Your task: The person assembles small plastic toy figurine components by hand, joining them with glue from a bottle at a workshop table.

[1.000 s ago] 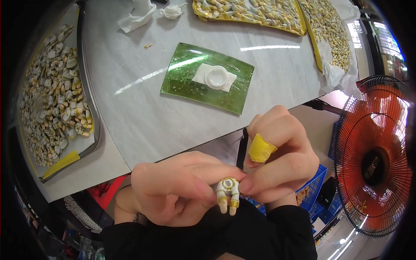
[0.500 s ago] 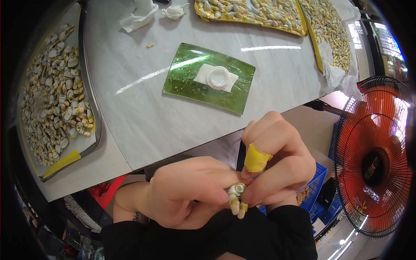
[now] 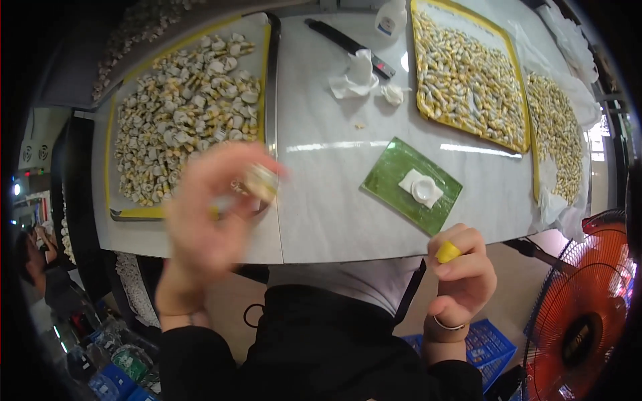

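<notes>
My left hand point(image 3: 210, 207), smeared by motion, is raised over the front right part of the left tray point(image 3: 271, 73). Between its thumb and fingers is a small white-and-yellow piece point(image 3: 261, 184), too blurred for its kind to show. Heaped in that tray are many small white, grey and yellow-beige pieces point(image 3: 187, 100). My right hand point(image 3: 465, 271) hangs just off the table's front edge with its fingers curled and the thumb apart. Nothing shows in it, and a yellow wrap point(image 3: 448, 252) covers one finger. Beyond it lies a green board point(image 3: 394, 177) bearing a small round white dish point(image 3: 423, 190) on folded white tissue.
Farther right stand a yellow-rimmed tray point(image 3: 471, 140) of similar pieces and another heap point(image 3: 555, 127). Crumpled tissues point(image 3: 354, 80), a black strip-like tool point(image 3: 348, 45) and a white bottle point(image 3: 391, 19) lie toward the back. An orange fan point(image 3: 582, 321) stands at right above blue crates point(image 3: 491, 344).
My hands have parted. The left has carried the small piece up and left to the tray, while the right has let go and drawn back right. The view has swung left.
</notes>
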A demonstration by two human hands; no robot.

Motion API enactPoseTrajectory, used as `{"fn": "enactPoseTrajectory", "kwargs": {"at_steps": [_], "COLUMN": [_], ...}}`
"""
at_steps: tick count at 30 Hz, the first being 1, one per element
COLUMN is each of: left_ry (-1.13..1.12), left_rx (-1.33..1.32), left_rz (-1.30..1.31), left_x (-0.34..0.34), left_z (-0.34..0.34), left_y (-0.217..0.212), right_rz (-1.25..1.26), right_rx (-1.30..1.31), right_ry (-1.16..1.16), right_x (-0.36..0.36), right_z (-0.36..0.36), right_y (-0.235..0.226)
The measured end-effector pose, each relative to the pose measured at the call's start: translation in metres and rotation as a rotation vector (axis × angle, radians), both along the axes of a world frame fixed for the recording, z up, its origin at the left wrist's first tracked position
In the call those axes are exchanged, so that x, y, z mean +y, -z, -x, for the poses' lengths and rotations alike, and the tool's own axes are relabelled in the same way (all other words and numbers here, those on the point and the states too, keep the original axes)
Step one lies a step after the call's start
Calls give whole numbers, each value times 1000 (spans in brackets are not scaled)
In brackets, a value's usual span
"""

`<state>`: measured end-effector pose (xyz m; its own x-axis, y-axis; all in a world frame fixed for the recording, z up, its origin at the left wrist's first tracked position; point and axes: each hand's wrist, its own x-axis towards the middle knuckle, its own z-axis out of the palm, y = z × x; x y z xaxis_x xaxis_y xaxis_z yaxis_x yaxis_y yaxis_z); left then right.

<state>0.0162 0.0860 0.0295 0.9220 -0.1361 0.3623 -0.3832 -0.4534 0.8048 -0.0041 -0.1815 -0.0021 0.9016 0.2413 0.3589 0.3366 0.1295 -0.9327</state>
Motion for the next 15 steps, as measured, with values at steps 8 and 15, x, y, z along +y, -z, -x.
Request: {"fn": "enactPoseTrajectory", "kwargs": {"at_steps": [8, 15], "left_ry": [-43, -508], "left_rx": [-93, 76], "left_rz": [-670, -874], "left_x": [98, 78], "left_z": [-105, -257], "left_y": [-53, -7], "right_rz": [-159, -91], "right_rx": [63, 23], "right_ry": [211, 247], "right_x": [-7, -9], "right_z": [-4, 12], "right_y": [-2, -8]}}
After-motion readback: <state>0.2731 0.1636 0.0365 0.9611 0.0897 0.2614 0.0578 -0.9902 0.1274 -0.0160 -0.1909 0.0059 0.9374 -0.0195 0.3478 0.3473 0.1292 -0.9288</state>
